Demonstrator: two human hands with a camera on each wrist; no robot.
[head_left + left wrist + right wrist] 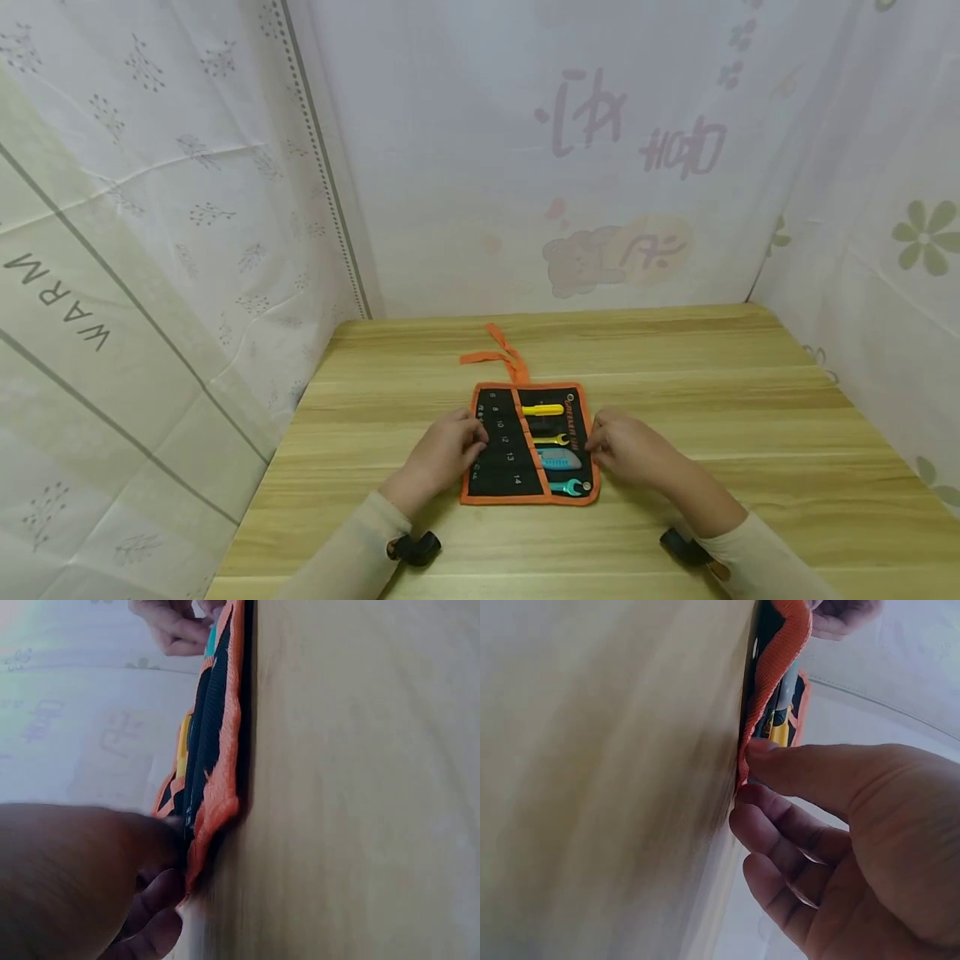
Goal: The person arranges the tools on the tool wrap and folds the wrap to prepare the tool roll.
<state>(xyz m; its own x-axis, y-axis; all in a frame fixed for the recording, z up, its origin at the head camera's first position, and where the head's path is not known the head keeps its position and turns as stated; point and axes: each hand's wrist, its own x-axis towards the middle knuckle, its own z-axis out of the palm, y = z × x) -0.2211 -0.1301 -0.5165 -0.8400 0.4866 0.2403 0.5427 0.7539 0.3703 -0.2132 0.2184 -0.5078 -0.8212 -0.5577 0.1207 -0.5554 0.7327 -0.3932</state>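
A black tool roll (491, 462) with orange edging lies unfolded on the table, its pockets marked with numbers. A yellow handle (543, 410), a yellow wrench (552, 440), a light-blue utility knife (559, 459) and a teal wrench (567, 487) stick out of the pockets. My left hand (447, 450) pinches the roll's left edge, thumb on top. On the opposite side my right hand (624, 446) pinches the orange right edge between thumb and forefinger. In the right wrist view that border (780, 656) looks slightly raised.
Two orange tie straps (517, 364) extend from the roll's far edge over the wooden table (375, 375). Printed white curtains (450, 167) hang behind the table and along both sides. A black wrist device (416, 549) sits at each sleeve.
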